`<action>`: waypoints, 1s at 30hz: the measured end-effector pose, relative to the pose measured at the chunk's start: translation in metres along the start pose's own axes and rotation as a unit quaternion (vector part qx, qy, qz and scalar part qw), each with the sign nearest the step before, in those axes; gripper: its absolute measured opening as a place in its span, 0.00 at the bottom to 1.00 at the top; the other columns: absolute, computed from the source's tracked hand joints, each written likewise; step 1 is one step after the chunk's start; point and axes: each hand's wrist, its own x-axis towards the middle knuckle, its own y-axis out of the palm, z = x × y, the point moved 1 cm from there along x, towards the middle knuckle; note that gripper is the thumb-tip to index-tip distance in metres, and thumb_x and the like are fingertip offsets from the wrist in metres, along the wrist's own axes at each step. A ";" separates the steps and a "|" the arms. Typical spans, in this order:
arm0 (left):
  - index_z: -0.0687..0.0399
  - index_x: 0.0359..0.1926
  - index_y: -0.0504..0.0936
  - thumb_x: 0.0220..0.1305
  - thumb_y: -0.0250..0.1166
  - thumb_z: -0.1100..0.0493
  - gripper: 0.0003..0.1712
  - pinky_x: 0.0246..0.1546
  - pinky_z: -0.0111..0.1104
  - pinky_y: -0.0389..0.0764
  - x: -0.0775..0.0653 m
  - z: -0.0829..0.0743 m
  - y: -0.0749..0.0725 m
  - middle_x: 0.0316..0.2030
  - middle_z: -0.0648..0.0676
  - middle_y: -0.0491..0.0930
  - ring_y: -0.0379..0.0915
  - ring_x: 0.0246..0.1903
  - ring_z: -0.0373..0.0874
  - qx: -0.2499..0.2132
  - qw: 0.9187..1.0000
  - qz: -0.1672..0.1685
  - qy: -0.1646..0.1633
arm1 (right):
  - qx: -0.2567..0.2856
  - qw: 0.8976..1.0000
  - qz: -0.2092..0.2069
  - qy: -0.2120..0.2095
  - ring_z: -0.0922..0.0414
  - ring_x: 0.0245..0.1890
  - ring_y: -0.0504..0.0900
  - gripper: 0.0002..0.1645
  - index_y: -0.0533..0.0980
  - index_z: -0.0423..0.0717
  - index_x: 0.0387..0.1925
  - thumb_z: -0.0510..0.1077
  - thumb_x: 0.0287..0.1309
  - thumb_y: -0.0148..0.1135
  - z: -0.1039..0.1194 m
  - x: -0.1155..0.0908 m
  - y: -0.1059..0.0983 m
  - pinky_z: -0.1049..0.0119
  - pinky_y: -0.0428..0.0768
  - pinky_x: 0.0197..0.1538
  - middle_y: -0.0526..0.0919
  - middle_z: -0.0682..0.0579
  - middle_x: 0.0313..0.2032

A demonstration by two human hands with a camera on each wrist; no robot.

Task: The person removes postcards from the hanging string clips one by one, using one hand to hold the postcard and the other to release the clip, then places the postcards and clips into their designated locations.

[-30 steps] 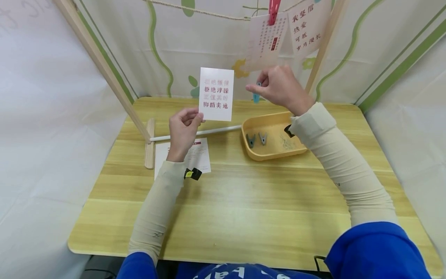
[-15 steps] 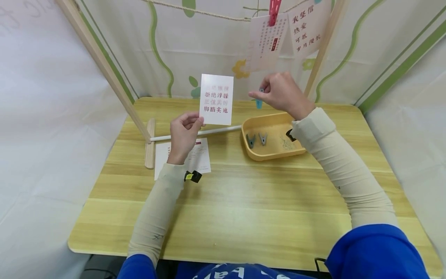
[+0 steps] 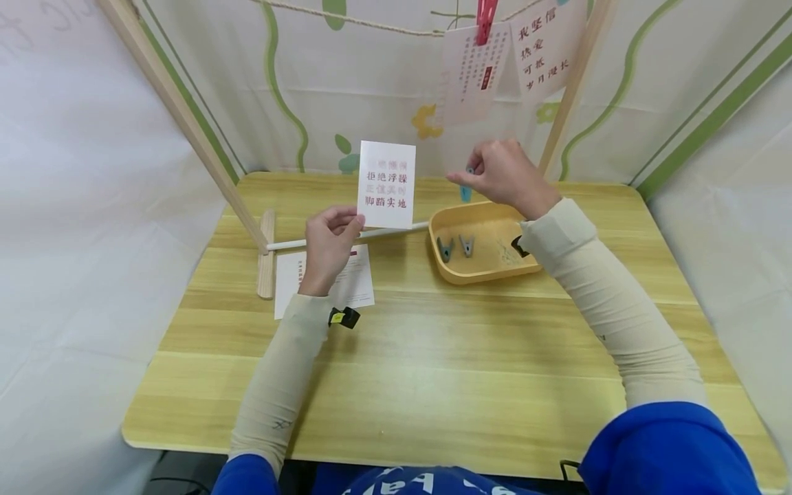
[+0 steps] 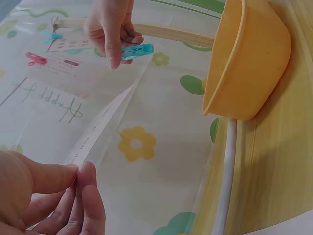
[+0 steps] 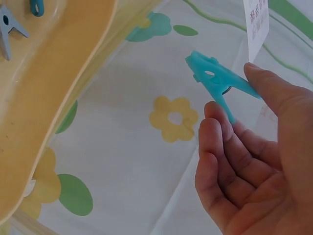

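My left hand [image 3: 331,247] pinches a white card [image 3: 386,185] with red and dark print by its lower left corner, held upright above the table. In the left wrist view the card [image 4: 100,125] shows almost edge-on between thumb and fingers. To the right, my right hand [image 3: 504,175] holds a turquoise clothespin [image 5: 212,78] by its two legs, between thumb and fingers. The clothespin's tip points away from the hand, with nothing in its jaws. Card and clothespin are apart, both in the air in front of the back cloth.
Under the right hand stands a yellow tray [image 3: 476,278] with two greyish clothespins [image 3: 467,245]. Another card [image 3: 355,282] lies beneath the left forearm. Above, a rope [image 3: 365,27] carries hanging cards [image 3: 473,75] and a red clothespin [image 3: 485,24]. Wooden posts [image 3: 185,124] and a white rod [image 3: 396,230] form a frame.
Both hands have come down a little, the left with its card and the right with its clothespin. The right hand has also shifted slightly to the right.
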 end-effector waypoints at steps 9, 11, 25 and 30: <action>0.57 0.55 0.87 0.74 0.68 0.59 0.13 0.36 0.27 0.87 -0.005 0.008 0.005 0.47 0.59 0.89 0.87 0.47 0.55 0.016 1.000 0.010 -0.015 | -0.010 0.999 0.030 0.023 0.56 0.23 0.80 0.28 0.85 0.38 0.37 0.61 0.69 0.69 -0.012 -0.004 0.004 0.63 0.80 0.33 0.90 0.40 0.36; 0.58 0.55 0.86 0.74 0.68 0.59 0.13 0.40 0.27 0.88 -0.006 0.009 0.007 0.48 0.60 0.88 0.87 0.48 0.55 0.020 1.000 0.014 -0.016 | -0.009 0.999 0.040 0.030 0.56 0.22 0.79 0.27 0.85 0.39 0.37 0.61 0.69 0.69 -0.014 -0.005 0.004 0.64 0.79 0.32 0.89 0.42 0.34; 0.63 0.54 0.85 0.73 0.67 0.62 0.13 0.51 0.42 0.91 -0.012 0.016 0.014 0.47 0.62 0.89 0.88 0.48 0.59 0.018 0.998 0.036 -0.043 | -0.028 0.997 0.070 0.036 0.54 0.27 0.80 0.26 0.86 0.38 0.39 0.60 0.70 0.68 -0.027 -0.010 0.010 0.61 0.79 0.35 0.90 0.41 0.39; 0.63 0.54 0.86 0.73 0.67 0.62 0.12 0.53 0.45 0.90 -0.013 0.018 0.015 0.47 0.63 0.89 0.87 0.50 0.61 0.019 0.998 0.038 -0.049 | -0.025 0.996 0.073 0.033 0.55 0.25 0.79 0.25 0.87 0.39 0.38 0.59 0.69 0.69 -0.031 -0.010 0.011 0.62 0.77 0.31 0.91 0.41 0.38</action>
